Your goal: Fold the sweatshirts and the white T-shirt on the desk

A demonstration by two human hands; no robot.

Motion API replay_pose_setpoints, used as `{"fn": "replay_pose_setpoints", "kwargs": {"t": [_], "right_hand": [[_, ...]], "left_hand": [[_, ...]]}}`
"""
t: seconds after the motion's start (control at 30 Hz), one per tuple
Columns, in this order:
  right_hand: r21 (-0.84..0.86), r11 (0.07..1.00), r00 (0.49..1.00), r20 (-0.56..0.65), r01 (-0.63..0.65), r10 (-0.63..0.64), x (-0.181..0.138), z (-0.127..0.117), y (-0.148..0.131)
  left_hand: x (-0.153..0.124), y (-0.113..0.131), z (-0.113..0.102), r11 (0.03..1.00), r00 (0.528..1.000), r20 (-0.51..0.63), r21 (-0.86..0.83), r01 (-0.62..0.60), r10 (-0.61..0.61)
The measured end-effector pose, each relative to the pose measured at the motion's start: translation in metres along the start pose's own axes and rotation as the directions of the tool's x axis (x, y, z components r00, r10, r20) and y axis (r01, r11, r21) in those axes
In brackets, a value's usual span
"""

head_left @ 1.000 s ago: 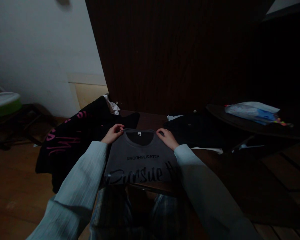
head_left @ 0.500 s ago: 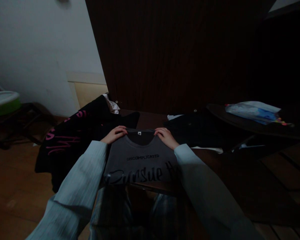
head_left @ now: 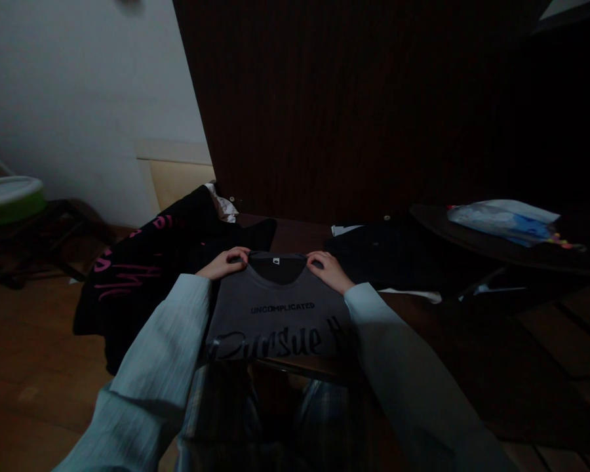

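Note:
A dark grey T-shirt (head_left: 280,295) lies flat in front of me, its neckline away from me and black lettering on its chest. My left hand (head_left: 226,262) pinches the shirt's left shoulder beside the collar. At the opposite shoulder, my right hand (head_left: 327,267) grips the fabric with thumb and fingers closed. The collar stretches between both hands, with a small white label inside the back of the neck. Near my lap the shirt's lower part reaches the edge of the dark table and is folded or hidden there.
Left of the shirt, a black garment with pink lettering (head_left: 128,275) hangs over the table edge. Dark folded clothing (head_left: 378,255) lies to the right. Beyond it, a plastic package (head_left: 506,219) rests on a dark round surface. A tall dark wooden panel (head_left: 349,118) stands behind.
My fingers have curled more tightly at both shoulders of the T-shirt, thumbs now showing. The shirt stays in nearly the same place; the view has shifted slightly.

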State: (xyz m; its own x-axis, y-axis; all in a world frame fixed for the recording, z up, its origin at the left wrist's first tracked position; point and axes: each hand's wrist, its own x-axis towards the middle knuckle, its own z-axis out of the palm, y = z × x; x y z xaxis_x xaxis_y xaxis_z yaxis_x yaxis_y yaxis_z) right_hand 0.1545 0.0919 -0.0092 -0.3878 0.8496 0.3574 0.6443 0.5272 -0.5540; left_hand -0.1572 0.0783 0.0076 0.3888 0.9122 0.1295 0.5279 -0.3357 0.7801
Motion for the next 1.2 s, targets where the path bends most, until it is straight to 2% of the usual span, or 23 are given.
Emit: {"fn": "replay_pose_setpoints", "kwargs": {"t": [0.2,0.4,0.6,0.77,0.93,1.1,1.2], "right_hand": [[0.02,1.0,1.0,-0.002,0.0,0.0,0.001,0.003,0.004],[0.038,0.993,0.992,-0.04,-0.115,0.116,0.002,0.007,0.009],[0.054,0.993,0.989,-0.097,-0.103,0.108,0.002,0.01,0.014],[0.164,0.98,0.987,-0.096,-0.113,0.13,0.001,0.01,0.014],[-0.024,0.993,0.992,-0.052,-0.114,0.113,0.0,0.006,0.009],[-0.079,0.993,0.996,-0.028,-0.088,0.086,0.0,0.004,0.008],[-0.058,0.994,0.995,-0.031,-0.097,0.095,0.0,0.004,0.008]], "left_hand": [[0.002,0.0,0.004,0.991,0.994,-0.073,-0.113,0.075,-0.083],[0.001,0.0,0.006,0.979,0.986,-0.118,-0.178,0.099,-0.121],[0.002,-0.001,0.006,0.979,0.983,-0.146,-0.19,0.08,-0.109],[0.001,-0.001,0.007,0.984,0.982,-0.169,-0.172,0.055,-0.084],[0.001,0.001,0.01,0.984,0.978,-0.192,-0.171,0.044,-0.077],[0.003,0.002,0.013,0.994,0.942,-0.324,-0.095,0.059,-0.087],[0.001,0.006,0.01,0.996,0.893,-0.443,-0.005,0.089,-0.082]]}}
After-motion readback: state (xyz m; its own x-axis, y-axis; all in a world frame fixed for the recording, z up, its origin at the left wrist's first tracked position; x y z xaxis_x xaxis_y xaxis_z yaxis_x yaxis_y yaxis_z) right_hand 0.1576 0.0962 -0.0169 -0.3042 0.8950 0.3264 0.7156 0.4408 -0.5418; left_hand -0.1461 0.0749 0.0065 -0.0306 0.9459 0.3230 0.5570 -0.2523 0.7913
